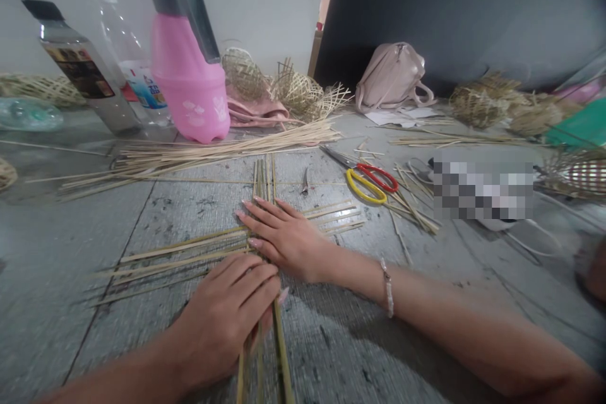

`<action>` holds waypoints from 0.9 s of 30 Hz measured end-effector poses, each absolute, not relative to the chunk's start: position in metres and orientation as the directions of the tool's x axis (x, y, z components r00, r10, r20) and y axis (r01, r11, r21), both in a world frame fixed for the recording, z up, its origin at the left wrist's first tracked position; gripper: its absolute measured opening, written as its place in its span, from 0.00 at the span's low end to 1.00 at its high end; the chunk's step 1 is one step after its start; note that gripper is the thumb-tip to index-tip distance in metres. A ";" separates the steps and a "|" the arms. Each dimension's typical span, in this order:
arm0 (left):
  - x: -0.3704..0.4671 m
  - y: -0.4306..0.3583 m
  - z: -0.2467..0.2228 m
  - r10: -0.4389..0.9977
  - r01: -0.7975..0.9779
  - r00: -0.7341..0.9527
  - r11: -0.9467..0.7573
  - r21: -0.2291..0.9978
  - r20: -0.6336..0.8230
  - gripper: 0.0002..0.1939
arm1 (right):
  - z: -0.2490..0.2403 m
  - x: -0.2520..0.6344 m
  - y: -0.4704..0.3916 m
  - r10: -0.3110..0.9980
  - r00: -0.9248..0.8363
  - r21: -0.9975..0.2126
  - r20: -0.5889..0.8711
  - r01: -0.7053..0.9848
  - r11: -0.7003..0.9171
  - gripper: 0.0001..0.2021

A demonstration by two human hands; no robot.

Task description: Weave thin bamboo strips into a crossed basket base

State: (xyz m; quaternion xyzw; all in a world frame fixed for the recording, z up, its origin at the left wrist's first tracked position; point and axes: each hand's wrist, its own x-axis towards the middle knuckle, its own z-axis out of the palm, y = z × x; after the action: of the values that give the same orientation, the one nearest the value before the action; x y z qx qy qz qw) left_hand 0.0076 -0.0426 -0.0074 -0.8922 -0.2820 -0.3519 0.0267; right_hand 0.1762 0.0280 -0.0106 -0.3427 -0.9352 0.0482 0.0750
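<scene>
Bamboo strips (184,250) lie crossed on the grey surface in front of me, one set running sideways and another running toward me. My right hand (288,240) rests flat over the crossing, its fingers stretched out to the left across the strips. Just below it, my left hand (231,309) curls its fingers around the strips that run toward me; the thumb is partly hidden beneath. The near ends of these lengthwise strips (283,353) stick out under my left hand. Much of the crossing is covered by both hands.
Scissors (367,184) with red and yellow handles lie right of the far strip ends. Behind are a pile of loose strips (227,150), a pink spray bottle (192,85), a dark-capped bottle (83,69), woven pieces (303,91) and a pink bag (391,79).
</scene>
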 end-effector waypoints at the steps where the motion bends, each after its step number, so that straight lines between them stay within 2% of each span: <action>1: 0.008 -0.043 -0.008 0.488 0.530 0.583 -0.835 0.151 0.649 0.09 | -0.010 0.176 0.028 0.647 -0.755 -0.142 0.108 0.633 0.761 0.25; 3: 0.009 -0.044 -0.008 0.471 0.554 0.572 -0.825 0.108 0.671 0.08 | -0.009 0.176 0.027 0.645 -0.757 -0.141 0.105 0.631 0.763 0.25; 6: 0.008 -0.046 -0.007 0.402 0.576 0.607 -0.817 -0.032 0.685 0.10 | -0.009 0.176 0.027 0.648 -0.755 -0.142 0.098 0.634 0.760 0.25; 10: 0.006 -0.050 -0.006 0.359 0.573 0.665 -0.807 -0.139 0.655 0.16 | -0.010 0.176 0.028 0.655 -0.748 -0.143 0.111 0.640 0.755 0.25; 14: 0.006 -0.049 -0.003 0.389 0.582 0.664 -0.805 -0.114 0.638 0.20 | -0.012 0.176 0.028 0.643 -0.756 -0.125 0.119 0.631 0.765 0.26; 21: 0.006 -0.038 -0.002 0.353 0.498 0.674 -0.866 -0.046 0.649 0.23 | -0.012 0.175 0.028 0.662 -0.739 -0.131 0.126 0.649 0.749 0.25; 27: 0.003 -0.041 -0.004 0.300 0.441 0.716 -0.894 -0.076 0.630 0.23 | -0.010 0.174 0.026 0.669 -0.734 -0.126 0.113 0.658 0.743 0.24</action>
State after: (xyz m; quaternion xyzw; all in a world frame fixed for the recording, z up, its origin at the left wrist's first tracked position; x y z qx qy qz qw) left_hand 0.0032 -0.0408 -0.0036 -0.9197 -0.2015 -0.3182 0.1110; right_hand 0.1745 0.0262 -0.0097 -0.3566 -0.9304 0.0388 0.0755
